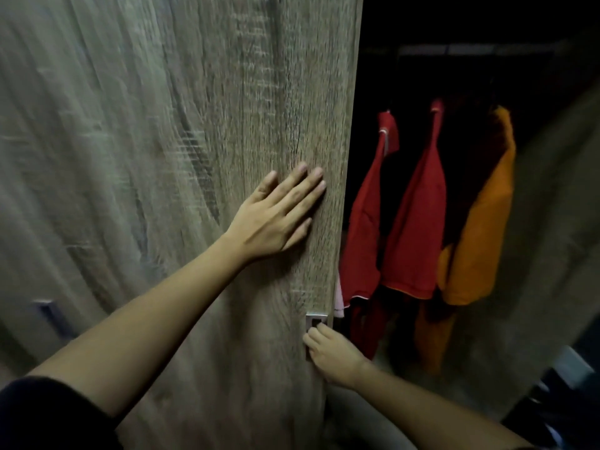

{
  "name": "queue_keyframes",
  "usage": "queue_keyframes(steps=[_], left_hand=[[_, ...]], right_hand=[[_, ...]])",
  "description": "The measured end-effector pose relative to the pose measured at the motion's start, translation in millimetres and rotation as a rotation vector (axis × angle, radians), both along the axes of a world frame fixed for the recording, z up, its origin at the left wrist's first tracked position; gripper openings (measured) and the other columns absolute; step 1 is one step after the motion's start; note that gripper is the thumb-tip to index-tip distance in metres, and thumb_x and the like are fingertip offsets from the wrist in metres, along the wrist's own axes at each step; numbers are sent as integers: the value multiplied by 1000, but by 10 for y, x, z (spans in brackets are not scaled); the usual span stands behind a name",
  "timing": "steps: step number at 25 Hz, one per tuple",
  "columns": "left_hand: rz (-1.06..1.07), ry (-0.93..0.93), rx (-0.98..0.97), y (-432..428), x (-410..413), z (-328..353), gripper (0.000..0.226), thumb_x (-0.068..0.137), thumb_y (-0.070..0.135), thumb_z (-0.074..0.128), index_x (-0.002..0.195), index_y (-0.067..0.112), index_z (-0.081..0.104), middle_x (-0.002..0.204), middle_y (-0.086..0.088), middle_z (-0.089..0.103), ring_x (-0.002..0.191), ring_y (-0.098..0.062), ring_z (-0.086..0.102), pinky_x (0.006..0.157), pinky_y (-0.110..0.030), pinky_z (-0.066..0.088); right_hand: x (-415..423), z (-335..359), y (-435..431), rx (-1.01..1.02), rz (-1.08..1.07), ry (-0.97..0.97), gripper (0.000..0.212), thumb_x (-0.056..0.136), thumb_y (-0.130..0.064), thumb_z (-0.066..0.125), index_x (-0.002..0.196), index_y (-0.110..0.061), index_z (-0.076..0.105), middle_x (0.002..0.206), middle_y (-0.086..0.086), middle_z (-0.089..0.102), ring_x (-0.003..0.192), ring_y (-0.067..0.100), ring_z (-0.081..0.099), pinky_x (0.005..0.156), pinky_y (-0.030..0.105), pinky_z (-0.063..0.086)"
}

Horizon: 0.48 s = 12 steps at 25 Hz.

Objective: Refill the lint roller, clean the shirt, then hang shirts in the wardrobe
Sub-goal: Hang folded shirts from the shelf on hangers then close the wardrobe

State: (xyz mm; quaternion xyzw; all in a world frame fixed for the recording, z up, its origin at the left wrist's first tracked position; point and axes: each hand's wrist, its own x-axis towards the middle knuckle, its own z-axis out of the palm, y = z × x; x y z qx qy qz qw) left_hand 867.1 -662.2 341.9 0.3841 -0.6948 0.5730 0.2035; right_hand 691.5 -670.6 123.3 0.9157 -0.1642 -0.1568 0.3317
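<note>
A wood-grain wardrobe door (194,125) fills the left and middle of the view. My left hand (276,212) lies flat against it near its right edge, fingers straight. Lower down, my right hand (331,355) curls its fingers round the metal handle (316,319) set in that edge. Through the dark opening on the right hang two red shirts (367,222) (418,228) and an orange shirt (480,228) under a rail (454,50). The lint roller is not in sight.
Another metal handle (48,313) shows on the panel at lower left. A second wood-grain panel (558,222) borders the opening on the right. Dark items sit at the bottom right corner. A pale pink garment edge (339,300) peeks beside the door.
</note>
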Motion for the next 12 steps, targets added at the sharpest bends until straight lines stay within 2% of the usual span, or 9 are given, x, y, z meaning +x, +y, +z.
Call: queue_keyframes(steps=[3, 7, 12], left_hand=[[-79, -29, 47, -155, -333, -311, 57, 92, 36, 43, 143, 10, 35, 149, -5, 31, 140, -22, 26, 112, -41, 11], [-130, -131, 100, -295, -745, -654, 58, 92, 39, 41, 144, 12, 34, 151, -2, 30, 143, -20, 18, 113, -40, 8], [-194, -152, 137, -467, -1381, -747, 59, 92, 40, 40, 142, 10, 36, 150, -4, 32, 140, -20, 24, 114, -40, 7]], right_hand=[[-445, 84, -2, 8, -67, -45, 28, 73, -39, 63, 89, -19, 74, 101, -3, 65, 96, 18, 57, 95, 31, 47], [-1061, 58, -65, -31, -162, -31, 36, 88, -26, 50, 117, -5, 60, 129, 12, 51, 118, 30, 43, 110, 44, 29], [-1756, 166, -138, 14, -272, -17, 37, 88, -22, 51, 121, -7, 57, 135, 12, 47, 124, 31, 40, 114, 46, 20]])
